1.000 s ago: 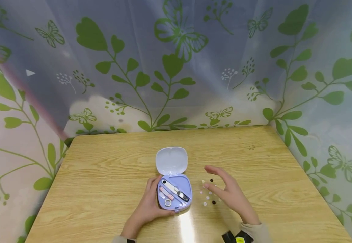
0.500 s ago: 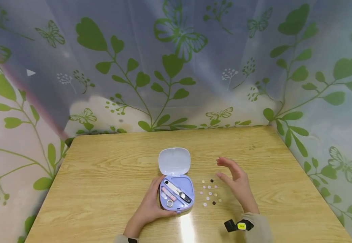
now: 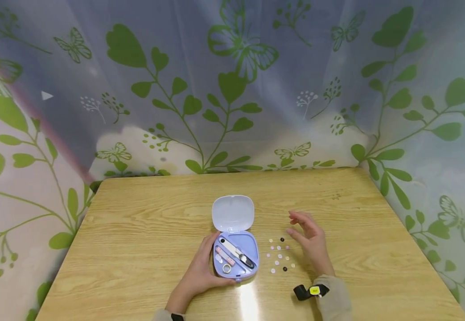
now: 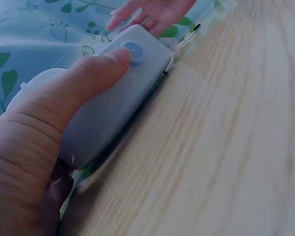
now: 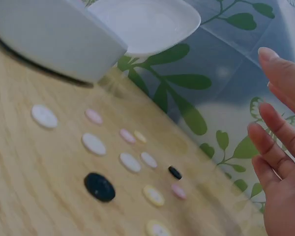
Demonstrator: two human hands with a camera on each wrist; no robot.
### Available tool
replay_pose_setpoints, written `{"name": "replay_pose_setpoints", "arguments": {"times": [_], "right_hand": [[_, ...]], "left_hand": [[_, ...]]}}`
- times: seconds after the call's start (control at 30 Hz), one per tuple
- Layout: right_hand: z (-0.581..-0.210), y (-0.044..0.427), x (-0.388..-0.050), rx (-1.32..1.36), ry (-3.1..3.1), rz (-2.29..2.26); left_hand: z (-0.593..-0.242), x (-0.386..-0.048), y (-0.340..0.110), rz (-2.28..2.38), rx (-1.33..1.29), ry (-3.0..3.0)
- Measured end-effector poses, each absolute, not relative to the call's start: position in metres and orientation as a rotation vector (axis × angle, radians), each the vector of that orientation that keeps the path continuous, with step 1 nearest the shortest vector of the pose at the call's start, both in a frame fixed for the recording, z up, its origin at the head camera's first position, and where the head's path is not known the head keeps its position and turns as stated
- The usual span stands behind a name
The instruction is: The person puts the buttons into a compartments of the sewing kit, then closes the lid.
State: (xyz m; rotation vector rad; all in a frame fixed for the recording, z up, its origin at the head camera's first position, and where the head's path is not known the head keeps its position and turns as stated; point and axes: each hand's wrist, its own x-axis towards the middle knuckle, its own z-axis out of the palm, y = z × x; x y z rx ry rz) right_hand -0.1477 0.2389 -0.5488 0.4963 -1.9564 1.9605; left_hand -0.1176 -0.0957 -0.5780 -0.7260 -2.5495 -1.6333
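My left hand [image 3: 202, 269] grips a lavender sewing box [image 3: 249, 243] by its left side, thumb along the front. The left wrist view shows that thumb at the box's round blue button [image 4: 133, 52]. The box's pale lid [image 3: 233, 214] stands open at the back. Inside lie a white-and-black tool [image 3: 236, 253], a pink-and-white strip [image 3: 225, 256] and a ring [image 3: 226, 268]. Small white, pink, cream and black buttons [image 3: 280, 256] lie scattered right of the box. My right hand [image 3: 311, 243] hovers just right of them, fingers loosely bent, holding nothing.
All of this stands on a wooden table [image 3: 148, 218]. A curtain [image 3: 184, 89] printed with leaves and butterflies hangs behind the table and at both sides. A black strap device [image 3: 311, 291] is on my right wrist.
My right hand has moved off from above the buttons to their right, uncovering them. The box has shifted slightly right in view, still held by my left hand.
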Motion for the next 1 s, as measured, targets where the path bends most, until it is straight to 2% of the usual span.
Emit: {"name": "replay_pose_setpoints", "arguments": {"times": [0.53, 1.0], "right_hand": [[-0.574, 0.240, -0.153, 0.488, -2.079, 1.910], [-0.552, 0.231, -0.140, 0.479, -2.226, 1.846]], "left_hand": [[-0.578, -0.117, -0.095, -1.603, -0.744, -2.541], [-0.580, -0.117, -0.095, -1.616, -0.731, -2.550]]}}
